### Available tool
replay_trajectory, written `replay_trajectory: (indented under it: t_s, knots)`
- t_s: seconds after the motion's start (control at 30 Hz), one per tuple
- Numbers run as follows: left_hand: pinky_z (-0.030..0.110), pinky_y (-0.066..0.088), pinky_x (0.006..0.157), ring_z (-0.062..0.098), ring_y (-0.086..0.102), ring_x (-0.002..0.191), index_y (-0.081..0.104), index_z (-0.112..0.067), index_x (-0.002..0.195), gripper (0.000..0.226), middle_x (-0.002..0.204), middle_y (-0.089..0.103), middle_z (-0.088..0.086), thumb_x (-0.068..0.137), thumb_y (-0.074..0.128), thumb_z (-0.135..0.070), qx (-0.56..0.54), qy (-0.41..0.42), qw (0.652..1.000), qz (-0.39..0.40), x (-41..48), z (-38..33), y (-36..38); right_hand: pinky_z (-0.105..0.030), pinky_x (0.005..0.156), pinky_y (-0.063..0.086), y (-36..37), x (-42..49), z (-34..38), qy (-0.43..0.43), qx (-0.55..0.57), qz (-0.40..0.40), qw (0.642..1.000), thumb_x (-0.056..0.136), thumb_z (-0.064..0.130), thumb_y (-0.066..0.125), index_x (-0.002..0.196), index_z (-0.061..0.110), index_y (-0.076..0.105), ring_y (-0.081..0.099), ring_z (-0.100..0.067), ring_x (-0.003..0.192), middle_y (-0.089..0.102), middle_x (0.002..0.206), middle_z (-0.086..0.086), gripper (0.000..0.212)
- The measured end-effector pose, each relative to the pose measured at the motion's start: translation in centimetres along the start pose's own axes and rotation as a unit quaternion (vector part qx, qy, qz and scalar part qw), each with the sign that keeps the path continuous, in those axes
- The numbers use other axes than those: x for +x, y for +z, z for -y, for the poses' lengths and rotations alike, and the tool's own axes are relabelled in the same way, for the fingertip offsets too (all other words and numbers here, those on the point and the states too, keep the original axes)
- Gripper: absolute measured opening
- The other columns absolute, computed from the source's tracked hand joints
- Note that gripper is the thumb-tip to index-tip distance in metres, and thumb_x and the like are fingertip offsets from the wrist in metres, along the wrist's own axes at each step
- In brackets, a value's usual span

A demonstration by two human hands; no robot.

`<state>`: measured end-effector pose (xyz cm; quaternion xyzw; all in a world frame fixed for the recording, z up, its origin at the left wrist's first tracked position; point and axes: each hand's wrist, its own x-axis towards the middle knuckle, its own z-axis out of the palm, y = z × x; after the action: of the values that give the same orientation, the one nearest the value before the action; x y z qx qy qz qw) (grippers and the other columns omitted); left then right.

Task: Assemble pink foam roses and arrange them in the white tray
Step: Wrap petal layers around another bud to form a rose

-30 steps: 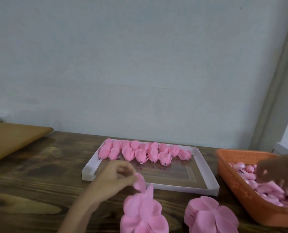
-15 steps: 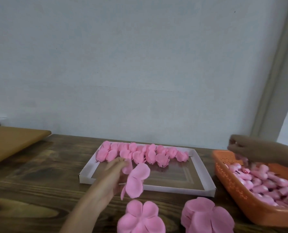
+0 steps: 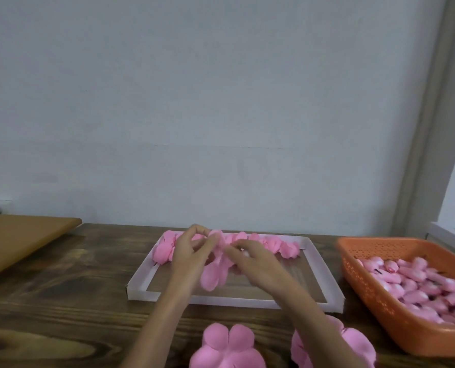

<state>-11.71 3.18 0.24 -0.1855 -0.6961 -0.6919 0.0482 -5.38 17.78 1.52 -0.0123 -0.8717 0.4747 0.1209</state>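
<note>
Both hands work above the white tray [image 3: 139, 284], at its middle.

Left hand [image 3: 190, 252]: thumb and forefinger are curled together in a pinching grip on the top of a pink foam petal piece [image 3: 212, 276]. The loose petals of that piece hang down below the fingers, over the tray's floor.

Right hand [image 3: 257, 265]: the fingers are curled in, and the grip closes on the same petal piece from the right. A small pale bit shows under the fingertips, but it is too blurred to tell what it is.

Tray: it sits on the dark wooden surface [image 3: 61, 301]. A row of finished roses [image 3: 275, 244] lies along the far wall. The near part of the floor is bare.

Right of the tray, set apart from it, is an orange basket [image 3: 368, 297] heaped with pink buds [image 3: 420, 284].

Near edge of the surface: two flat stacks of petals. One [image 3: 229, 346] lies between the forearms. The other [image 3: 355, 345] is partly hidden under the right forearm.

Far left: a light brown board [image 3: 22, 243].
</note>
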Motion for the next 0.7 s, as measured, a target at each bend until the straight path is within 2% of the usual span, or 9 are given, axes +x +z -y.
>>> replay_trajectory:
  t_s: [0.1,0.2,0.3,0.37,0.4,0.47,0.57,0.63,0.7]
  knots:
    - [0.025,0.058,0.058,0.021,0.075,0.073,0.062,-0.018,0.102,0.012,0.078,0.078,0.002,0.099,0.07,-0.027,-0.012,-0.019,1.0,-0.016,0.2,1.9,-0.1,-0.023,0.064,0.045,1.3,0.5,-1.3,0.019,-0.059,-0.006,0.998,0.092,0.051,0.065,0.08,0.021,0.073,0.056,-0.004,0.063,0.065,0.067,0.012,0.034]
    - [0.027,0.06,0.06,0.034,0.074,0.077,0.062,-0.02,0.106,0.011,0.079,0.078,0.007,0.101,0.067,-0.029,-0.034,-0.035,0.999,0.005,0.2,2.8,-0.4,-0.023,0.067,0.045,1.2,0.1,-2.0,0.02,-0.01,-0.049,0.999,0.093,0.039,0.069,0.079,0.02,0.074,0.057,-0.007,0.07,0.066,0.073,0.01,0.024]
    - [0.024,0.056,0.068,0.021,0.074,0.088,0.066,-0.04,0.097,0.01,0.091,0.078,-0.006,0.1,0.059,-0.047,-0.02,-0.031,0.999,0.032,0.2,3.2,-0.9,-0.025,0.063,0.043,0.5,-0.7,-2.0,0.015,0.065,-0.089,0.994,0.092,0.031,0.07,0.088,0.006,0.073,0.056,-0.01,0.071,0.067,0.078,0.002,0.025]
    - [0.028,0.055,0.074,0.012,0.072,0.094,0.067,-0.049,0.093,0.011,0.094,0.076,-0.018,0.098,0.061,-0.056,-0.013,-0.049,0.998,0.042,0.1,3.1,-1.3,-0.03,0.06,0.036,0.3,-1.3,-2.2,0.019,0.105,-0.09,0.99,0.091,0.026,0.07,0.089,-0.006,0.063,0.045,-0.014,0.068,0.053,0.074,-0.003,0.033]
    - [0.035,0.057,0.08,0.015,0.072,0.099,0.069,-0.048,0.095,0.011,0.097,0.077,-0.016,0.095,0.067,-0.059,-0.032,-0.061,0.996,0.055,0.0,3.0,-1.3,-0.03,0.059,0.032,0.2,-1.4,-2.4,0.019,0.116,-0.08,0.99,0.091,0.024,0.07,0.087,-0.009,0.057,0.039,-0.014,0.067,0.046,0.073,-0.002,0.035]
    - [0.046,0.059,0.09,0.023,0.074,0.105,0.075,-0.04,0.106,0.035,0.108,0.078,-0.003,0.076,0.079,-0.06,-0.092,-0.079,0.987,0.107,0.1,3.2,-1.5,-0.025,0.056,0.03,0.2,-1.7,-2.5,0.013,0.122,-0.061,0.991,0.093,0.021,0.068,0.085,-0.009,0.053,0.035,-0.011,0.065,0.042,0.072,0.001,0.035]
    - [0.041,0.06,0.085,0.025,0.075,0.105,0.079,-0.032,0.115,0.054,0.111,0.078,0.006,0.064,0.089,-0.047,-0.096,-0.075,0.975,0.187,-0.1,3.2,-1.5,-0.022,0.055,0.034,0.5,-1.8,-2.6,0.007,0.118,-0.052,0.992,0.096,0.02,0.067,0.086,-0.007,0.056,0.041,-0.009,0.063,0.05,0.073,0.0,0.03]
    - [0.038,0.06,0.086,0.024,0.075,0.108,0.079,-0.03,0.116,0.054,0.113,0.078,0.005,0.065,0.091,-0.042,-0.058,-0.067,0.969,0.231,-0.2,3.4,-1.4,-0.029,0.06,0.036,0.7,-1.7,-2.7,0.014,0.113,-0.07,0.991,0.094,0.02,0.068,0.077,0.004,0.055,0.042,-0.013,0.066,0.049,0.071,-0.001,0.027]
    - [0.041,0.061,0.091,0.027,0.075,0.109,0.081,-0.027,0.113,0.051,0.11,0.079,0.009,0.065,0.092,-0.039,-0.04,-0.071,0.969,0.234,-0.2,3.6,-1.0,-0.032,0.064,0.036,0.8,-1.6,-2.9,0.024,0.105,-0.086,0.99,0.092,0.021,0.07,0.074,0.012,0.051,0.042,-0.016,0.068,0.046,0.072,-0.003,0.027]
